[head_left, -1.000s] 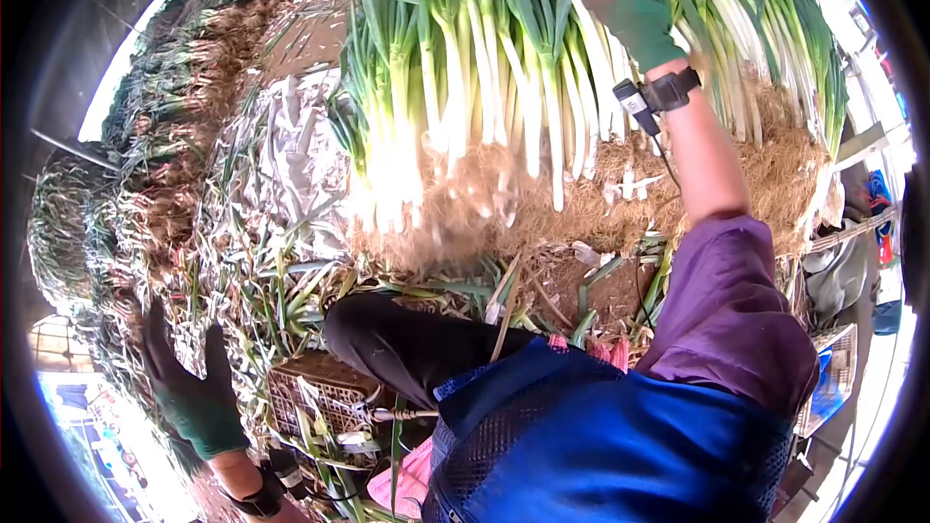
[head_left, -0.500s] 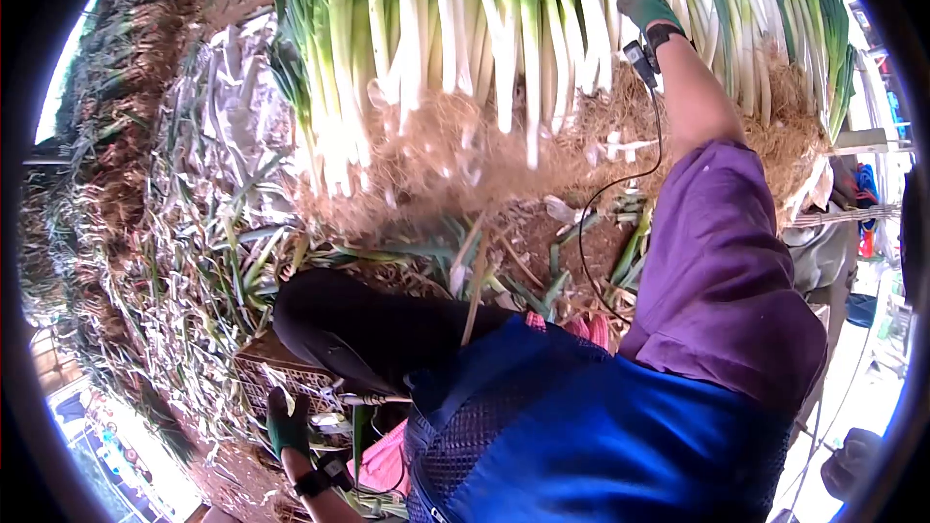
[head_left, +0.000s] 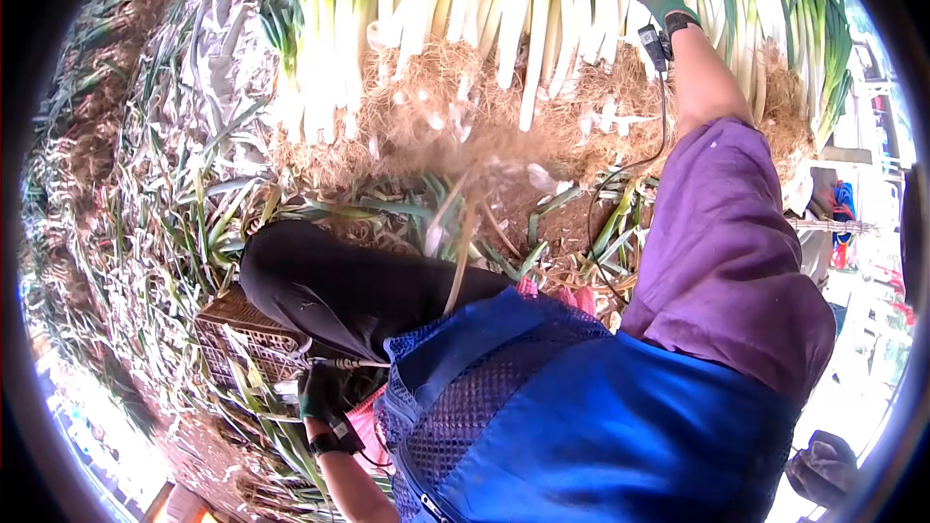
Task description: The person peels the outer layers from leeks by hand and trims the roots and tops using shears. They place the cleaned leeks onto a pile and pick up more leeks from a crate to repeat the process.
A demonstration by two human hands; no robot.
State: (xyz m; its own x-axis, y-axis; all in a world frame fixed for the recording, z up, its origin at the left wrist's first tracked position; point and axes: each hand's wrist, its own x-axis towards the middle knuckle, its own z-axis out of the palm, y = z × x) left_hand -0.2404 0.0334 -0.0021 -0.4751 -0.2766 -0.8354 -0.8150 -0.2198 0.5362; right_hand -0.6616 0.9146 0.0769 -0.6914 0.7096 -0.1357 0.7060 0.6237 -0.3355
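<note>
My right hand, in a green glove, is on the white leeks at the top right, its fingers closed against a stalk. A small device is strapped at that wrist, with a cable running down. My left hand, also gloved, is at the lower left beside the brown crate. Its fingers are curled closed; what they hold is hidden. Long green leaves lie against this hand, and a thin metal rod is just above it.
Matted roots hang from the leeks toward me. Leaf scraps cover the ground on the left. My dark-clad knee is between the crate and the leeks. Pink material lies by my left wrist. Shelving stands at the far right.
My left hand has shifted right and slightly up, and its fingers have closed. Long green leaves now show beside it. My right hand stays at the leeks, and the view has shifted a little.
</note>
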